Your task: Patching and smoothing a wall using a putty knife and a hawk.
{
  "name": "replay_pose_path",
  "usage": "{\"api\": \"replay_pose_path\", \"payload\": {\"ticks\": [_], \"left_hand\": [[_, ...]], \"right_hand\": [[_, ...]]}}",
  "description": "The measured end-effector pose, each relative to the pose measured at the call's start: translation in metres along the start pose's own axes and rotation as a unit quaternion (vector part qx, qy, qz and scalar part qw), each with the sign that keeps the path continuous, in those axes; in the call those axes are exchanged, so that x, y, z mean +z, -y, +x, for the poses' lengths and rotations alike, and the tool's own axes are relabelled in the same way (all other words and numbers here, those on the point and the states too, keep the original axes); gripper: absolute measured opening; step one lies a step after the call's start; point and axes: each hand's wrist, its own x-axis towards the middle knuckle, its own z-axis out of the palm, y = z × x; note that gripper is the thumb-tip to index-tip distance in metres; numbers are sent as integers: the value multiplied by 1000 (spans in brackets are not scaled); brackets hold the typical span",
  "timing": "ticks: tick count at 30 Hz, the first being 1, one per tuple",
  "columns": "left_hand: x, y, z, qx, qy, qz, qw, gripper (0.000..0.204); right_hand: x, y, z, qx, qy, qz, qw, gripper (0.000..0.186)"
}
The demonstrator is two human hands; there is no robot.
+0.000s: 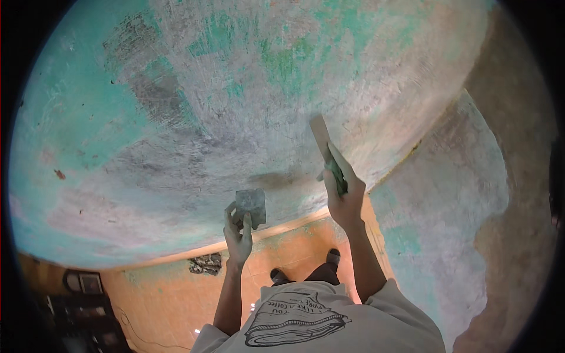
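Note:
My left hand is closed on a flat grey square piece, thumb in front and fingers at its side. Whether it is a plate or a block I cannot tell. Farther right, my right hand grips a scraper with a long flat blade and a dark handle. Its blade points up and away, in front of the wall, and I cannot tell whether it touches. Patchy turquoise paint and greyish, scraped or plastered areas cover the wall.
A second wall with pale and brown patches meets the first at a corner on the right. Below is an orange tiled floor with a crumpled dark heap by the wall's foot. Dark shelving stands lower left; a thin cable lies nearby.

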Motion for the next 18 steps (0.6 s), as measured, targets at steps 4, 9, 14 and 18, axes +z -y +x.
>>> {"api": "replay_pose_path", "payload": {"ticks": [4, 9, 14, 18], "left_hand": [[-11, -31, 24, 57, 30, -19, 998, 50], [-16, -53, 53, 125, 45, -37, 990, 61], [-2, -60, 78, 160, 7, -74, 984, 60], [1, -45, 89, 197, 4, -28, 980, 56]], "right_hand": [[33, 7, -7, -61, -93, -58, 992, 45], [39, 24, 4, -14, -121, -81, 989, 45], [41, 30, 11, -67, -154, -154, 974, 49], [40, 25, 3, -54, -155, -123, 979, 49]]}}
